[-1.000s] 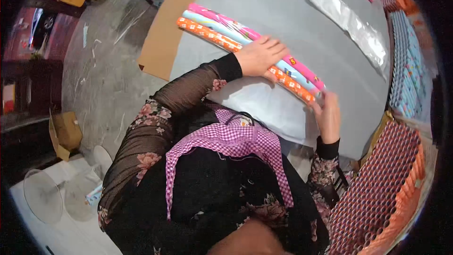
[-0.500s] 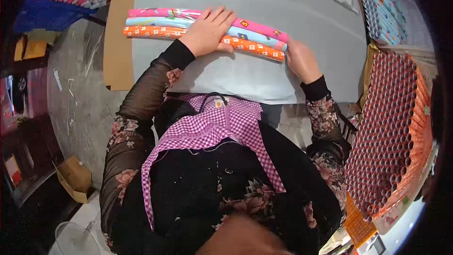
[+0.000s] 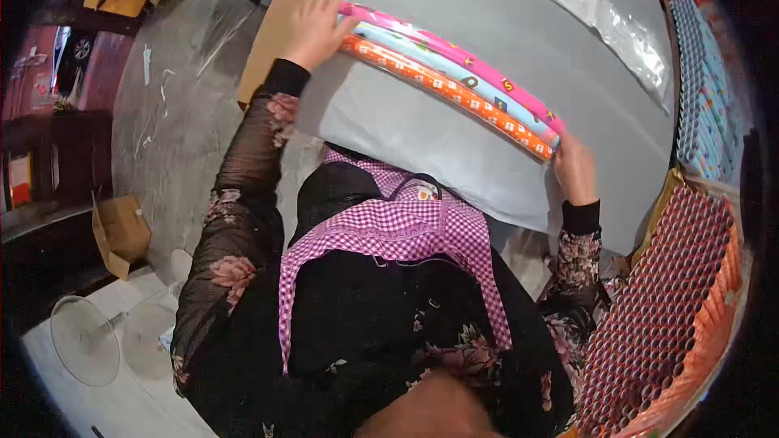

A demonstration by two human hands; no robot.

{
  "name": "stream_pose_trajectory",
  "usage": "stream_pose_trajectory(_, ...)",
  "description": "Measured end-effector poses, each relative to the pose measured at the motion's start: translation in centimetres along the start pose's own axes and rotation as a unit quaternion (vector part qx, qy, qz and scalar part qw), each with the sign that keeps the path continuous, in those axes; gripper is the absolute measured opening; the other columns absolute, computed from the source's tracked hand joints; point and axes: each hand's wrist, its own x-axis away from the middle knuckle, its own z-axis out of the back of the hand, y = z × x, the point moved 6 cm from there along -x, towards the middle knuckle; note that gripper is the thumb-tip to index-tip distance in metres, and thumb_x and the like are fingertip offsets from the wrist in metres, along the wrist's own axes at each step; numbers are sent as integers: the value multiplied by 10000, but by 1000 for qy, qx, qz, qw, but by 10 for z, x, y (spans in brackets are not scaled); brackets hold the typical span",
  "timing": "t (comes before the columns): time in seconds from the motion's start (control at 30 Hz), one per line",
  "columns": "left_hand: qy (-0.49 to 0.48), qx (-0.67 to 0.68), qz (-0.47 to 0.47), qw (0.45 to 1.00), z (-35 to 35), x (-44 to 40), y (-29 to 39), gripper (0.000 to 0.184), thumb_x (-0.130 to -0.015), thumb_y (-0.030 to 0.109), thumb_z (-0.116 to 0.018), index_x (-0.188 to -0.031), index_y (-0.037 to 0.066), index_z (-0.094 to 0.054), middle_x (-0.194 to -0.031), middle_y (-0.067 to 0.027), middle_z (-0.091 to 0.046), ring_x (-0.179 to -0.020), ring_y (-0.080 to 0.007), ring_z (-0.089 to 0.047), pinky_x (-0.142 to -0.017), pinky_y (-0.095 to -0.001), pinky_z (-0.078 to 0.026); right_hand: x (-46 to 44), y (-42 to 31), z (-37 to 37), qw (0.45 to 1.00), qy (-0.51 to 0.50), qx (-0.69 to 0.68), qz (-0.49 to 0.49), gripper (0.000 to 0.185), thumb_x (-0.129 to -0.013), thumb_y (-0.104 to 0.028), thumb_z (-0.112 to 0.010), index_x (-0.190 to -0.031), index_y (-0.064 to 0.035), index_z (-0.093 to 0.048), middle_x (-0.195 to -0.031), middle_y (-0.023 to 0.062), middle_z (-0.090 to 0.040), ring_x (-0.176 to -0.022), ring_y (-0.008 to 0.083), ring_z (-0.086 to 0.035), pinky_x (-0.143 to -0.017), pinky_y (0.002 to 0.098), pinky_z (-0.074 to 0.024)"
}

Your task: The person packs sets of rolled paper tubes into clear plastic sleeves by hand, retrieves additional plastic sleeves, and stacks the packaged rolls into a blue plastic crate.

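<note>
Three patterned rolls lie side by side on the grey table surface [image 3: 422, 122]: a pink roll [image 3: 466, 59], a light blue roll [image 3: 442, 62] and an orange roll with white marks [image 3: 450, 89]. Clear film seems to cover them. My left hand [image 3: 315, 28] is at their left end, fingers apart, with the thumb against the ends. At the right end is my right hand [image 3: 575, 169], its fingers bent against the roll ends and partly hidden.
Clear plastic packaging [image 3: 596, 16] lies at the far right of the table. Stacked red-brown rolls [image 3: 649, 316] and blue rolls [image 3: 702, 89] stand on the right. A cardboard box [image 3: 122, 235] is on the floor at left, near a clear round object [image 3: 85, 341].
My left hand has moved from the middle of the rolls to their left end. My right hand stays at the right end. The camera view has turned between frames.
</note>
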Motion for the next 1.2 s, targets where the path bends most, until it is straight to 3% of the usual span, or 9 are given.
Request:
stream_pose_trajectory(0.2,-50,-30,-100,993,-19,-2,-5,642,-951,501,-503,-1479,165,-361,-1553,-91,-319,-1436,-353,-253,-1119,-580,-205,-6,17,-12,999,3,20,43,434,-845,-12,-506,-1267,-105,-554,-876,234,-633,-821,437,-604,-679,507,-475)
stream_pose_trajectory(0.27,-91,-122,-97,984,-28,3,-2,618,-957,491,-486,-1477,180,-366,-1552,-74,-324,-1435,-342,-258,-1129,-568,-191,-6,25,-18,999,-15,40,-6,439,-848,-18,-509,-1276,-106,-548,-912,226,-632,-850,430,-600,-706,500,-475)
stream_pose_trajectory(0.33,-90,-119,-109,983,-31,4,-3,619,-954,489,-480,-1476,177,-367,-1547,-81,-333,-1424,-342,-279,-1130,-555,-191,-6,19,-9,1000,16,-16,18,447,-853,-25,-513,-1290,-111,-541,-933,226,-630,-875,427,-595,-732,500,-470)
stream_pose_trajectory(0.4,-87,-135,-116,980,-30,5,-3,614,-955,485,-470,-1474,174,-371,-1543,-83,-338,-1409,-339,-300,-1126,-544,-198,-1,12,4,999,-30,3,-34,439,-863,-41,-527,-1298,-94,-537,-955,224,-624,-886,413,-597,-743,478,-476)
stream_pose_trajectory(0.53,-94,-160,-112,976,-34,4,-6,591,-970,469,-456,-1477,177,-371,-1543,-77,-340,-1425,-329,-277,-1130,-524,-194,17,-4,42,995,61,-48,-56,376,-845,-59,-619,-1218,-33,-582,-1043,179,-629,-917,336,-619,-763,368,-504)
stream_pose_trajectory(0.63,-87,-142,-123,978,-31,4,-4,597,-974,466,-454,-1487,177,-355,-1544,-73,-338,-1431,-332,-266,-1143,-522,-180,37,-15,55,949,256,-149,-109,225,-849,-56,-669,-1069,-8,-664,-984,155,-676,-839,195,-644,-723,297,-503)
stream_pose_trajectory(0.87,-92,-134,-121,979,-28,3,-4,571,-988,410,-454,-1491,164,-344,-1532,-77,-356,-1434,-334,-258,-1153,-525,-162,39,-13,-6,934,159,-245,-208,188,-863,-148,-664,-934,20,-707,-722,85,-690,-643,128,-618,-599,275,-484)
stream_pose_trajectory(0.97,-87,-145,-142,975,-25,4,0,562,-992,402,-451,-1482,145,-354,-1522,-95,-367,-1436,-332,-256,-1143,-522,-180,33,-5,-12,901,148,-320,-253,177,-857,-139,-656,-847,33,-699,-605,9,-613,-535,65,-540,-491,234,-406)
stream_pose_trajectory(1.2,-71,-121,-167,976,-19,9,7,556,-994,398,-441,-1478,136,-358,-1527,-116,-350,-1433,-327,-264,-1145,-511,-184,30,1,-25,835,70,-419,-351,234,-875,-174,-642,-714,-5,-643,-614,-9,-590,-484,54,-489,-446,223,-370)
